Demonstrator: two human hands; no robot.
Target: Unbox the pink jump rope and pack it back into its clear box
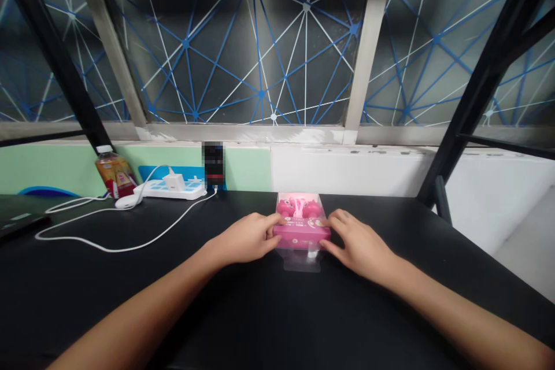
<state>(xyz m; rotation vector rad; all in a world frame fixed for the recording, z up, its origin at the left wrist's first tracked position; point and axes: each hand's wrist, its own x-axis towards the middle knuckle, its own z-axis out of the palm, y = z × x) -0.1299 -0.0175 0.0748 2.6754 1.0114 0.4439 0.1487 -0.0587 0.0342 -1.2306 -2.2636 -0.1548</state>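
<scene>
A small clear plastic box with pink contents and a pink label band (301,221) lies on the black table (269,312) in front of me. My left hand (247,238) grips its left side, thumb and fingers curled against the edge. My right hand (358,244) holds the right side the same way. A clear plastic tab sticks out from the box's near end between my hands.
At the back left stand a drink bottle (113,174), a white power strip with a plugged charger (171,187), a white mouse-like object (126,202) and a white cable (108,243) trailing over the table. A black frame post (472,104) rises on the right.
</scene>
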